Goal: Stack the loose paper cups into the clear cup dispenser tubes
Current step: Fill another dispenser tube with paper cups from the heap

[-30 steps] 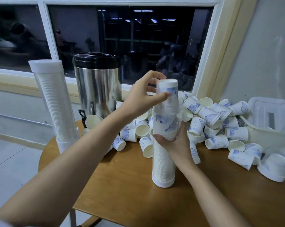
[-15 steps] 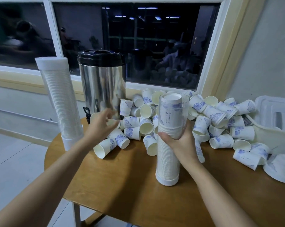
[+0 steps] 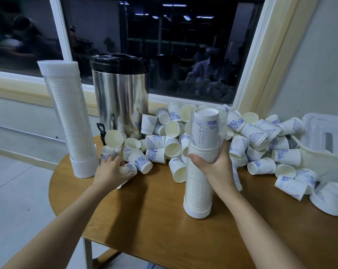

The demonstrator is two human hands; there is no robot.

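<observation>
A clear dispenser tube (image 3: 200, 183) stands upright at the middle of the table, nearly full of stacked white cups with blue prints. My right hand (image 3: 214, 167) wraps around its middle. My left hand (image 3: 111, 171) lies low at the left edge of the loose cup pile (image 3: 241, 136), its fingers closed on a blue-printed paper cup (image 3: 129, 169) lying on its side. A second tube (image 3: 69, 121), full and capped in white, stands at the table's left end.
A steel urn with a black lid (image 3: 119, 94) stands behind the pile by the window. A white plastic bin and lid (image 3: 327, 136) sit at the far right. The round wooden table (image 3: 144, 220) ends close to my arms.
My left hand left the top of the middle tube, dropped to the left side of the pile and closed on a loose cup. My right hand kept its hold on the tube.
</observation>
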